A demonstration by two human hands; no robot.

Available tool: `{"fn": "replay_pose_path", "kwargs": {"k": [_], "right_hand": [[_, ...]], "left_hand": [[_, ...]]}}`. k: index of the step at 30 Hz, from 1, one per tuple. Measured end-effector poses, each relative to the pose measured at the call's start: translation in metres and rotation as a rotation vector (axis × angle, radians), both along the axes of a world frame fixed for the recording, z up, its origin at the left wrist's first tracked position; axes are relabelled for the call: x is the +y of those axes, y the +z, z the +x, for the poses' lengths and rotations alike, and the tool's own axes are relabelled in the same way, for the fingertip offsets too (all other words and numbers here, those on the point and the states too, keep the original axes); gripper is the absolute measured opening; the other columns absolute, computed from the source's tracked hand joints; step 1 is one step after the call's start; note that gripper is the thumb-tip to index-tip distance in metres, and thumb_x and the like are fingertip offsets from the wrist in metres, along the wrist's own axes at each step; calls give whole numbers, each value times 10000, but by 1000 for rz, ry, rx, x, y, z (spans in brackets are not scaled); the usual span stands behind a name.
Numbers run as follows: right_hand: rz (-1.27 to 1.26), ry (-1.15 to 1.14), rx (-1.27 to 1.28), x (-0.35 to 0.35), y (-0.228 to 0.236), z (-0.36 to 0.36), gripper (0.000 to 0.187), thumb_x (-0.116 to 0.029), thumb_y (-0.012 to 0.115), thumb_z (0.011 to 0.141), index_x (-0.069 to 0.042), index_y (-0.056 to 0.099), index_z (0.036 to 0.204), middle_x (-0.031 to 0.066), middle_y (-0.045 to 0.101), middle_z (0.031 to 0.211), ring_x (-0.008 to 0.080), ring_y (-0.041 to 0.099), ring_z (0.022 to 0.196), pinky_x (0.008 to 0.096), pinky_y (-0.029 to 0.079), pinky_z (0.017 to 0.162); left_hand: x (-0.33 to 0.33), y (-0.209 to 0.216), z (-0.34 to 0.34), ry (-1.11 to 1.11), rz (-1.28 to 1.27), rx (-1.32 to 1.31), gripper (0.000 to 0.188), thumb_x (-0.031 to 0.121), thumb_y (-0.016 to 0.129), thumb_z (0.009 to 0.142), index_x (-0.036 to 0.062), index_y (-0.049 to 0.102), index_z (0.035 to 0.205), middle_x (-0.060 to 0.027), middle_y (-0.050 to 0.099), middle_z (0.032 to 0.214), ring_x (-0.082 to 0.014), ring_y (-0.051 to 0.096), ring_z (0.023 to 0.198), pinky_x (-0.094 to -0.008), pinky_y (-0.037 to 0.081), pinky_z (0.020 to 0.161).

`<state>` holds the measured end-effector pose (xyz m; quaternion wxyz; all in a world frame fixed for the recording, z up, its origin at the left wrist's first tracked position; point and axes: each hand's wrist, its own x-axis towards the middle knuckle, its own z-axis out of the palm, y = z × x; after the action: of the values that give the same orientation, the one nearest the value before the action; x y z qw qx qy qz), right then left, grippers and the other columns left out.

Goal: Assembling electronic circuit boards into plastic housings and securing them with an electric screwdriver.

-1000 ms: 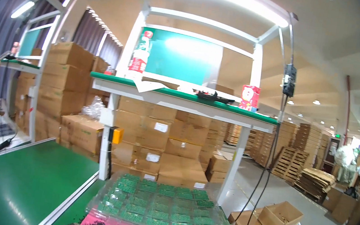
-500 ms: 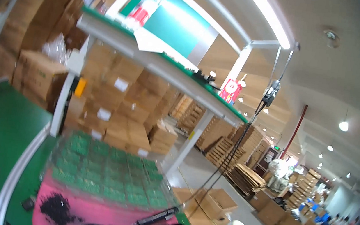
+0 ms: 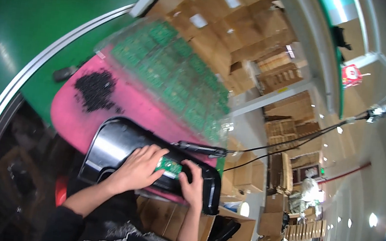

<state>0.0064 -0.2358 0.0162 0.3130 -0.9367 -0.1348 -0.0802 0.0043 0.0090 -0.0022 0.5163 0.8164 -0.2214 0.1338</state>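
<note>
A small green circuit board (image 3: pixel 169 167) lies over the black plastic shell (image 3: pixel 111 140) in front of me. My left hand (image 3: pixel 140 166) grips its left end, the thumb along the near edge. At the right end, the thumb and fingers of my right hand (image 3: pixel 191 184) hold the board between them. Whether the board touches the shell beneath cannot be made out. Just beyond my hands, a black corded stick-shaped tool (image 3: pixel 201 149), like an electric screwdriver, lies across the shell's far edge. A pink mat (image 3: pixel 69 114) is under the shell.
A heap of small black parts (image 3: pixel 94 89) sits on the mat's left. Behind it is a clear tray (image 3: pixel 226 125) filled with green circuit boards. A dark cylindrical object (image 3: pixel 64 74) stands on the green bench (image 3: pixel 36 85). Open cartons (image 3: pixel 242 224) are at the right.
My view has tilted down and turned, so the bench has come up and both hands and forearms show. The circuit board is still between my hands over the black shell.
</note>
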Motion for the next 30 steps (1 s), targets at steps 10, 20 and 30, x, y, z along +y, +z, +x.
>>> {"fn": "replay_pose_path", "kwargs": {"k": [10, 20, 30], "right_hand": [[84, 25, 18, -2, -3, 4, 365, -108, 636, 880, -31, 594, 1234, 160, 612, 1222, 327, 548, 1178, 401, 412, 1038], [56, 39, -15, -1, 3, 5, 417, -67, 686, 839, -16, 581, 1239, 173, 604, 1203, 338, 540, 1177, 404, 404, 1051], [335, -274, -71, -46, 47, 8, 426, -66, 642, 893, -52, 541, 1307, 53, 644, 1081, 152, 579, 1010, 299, 436, 884]], "left_hand": [[-7, 0, -5, 19, 323, -83, 548, 205, 696, 848, -26, 492, 1302, -156, 538, 1206, -325, 535, 1091, -428, 438, 939], [-4, 16, -7, 81, 104, -87, 448, 105, 702, 838, 3, 558, 1249, -175, 552, 1180, -354, 569, 1081, -416, 477, 925], [155, 93, 12, 334, 463, 112, 291, -34, 693, 801, -6, 658, 1088, -162, 673, 967, -305, 671, 853, -347, 534, 764]]}}
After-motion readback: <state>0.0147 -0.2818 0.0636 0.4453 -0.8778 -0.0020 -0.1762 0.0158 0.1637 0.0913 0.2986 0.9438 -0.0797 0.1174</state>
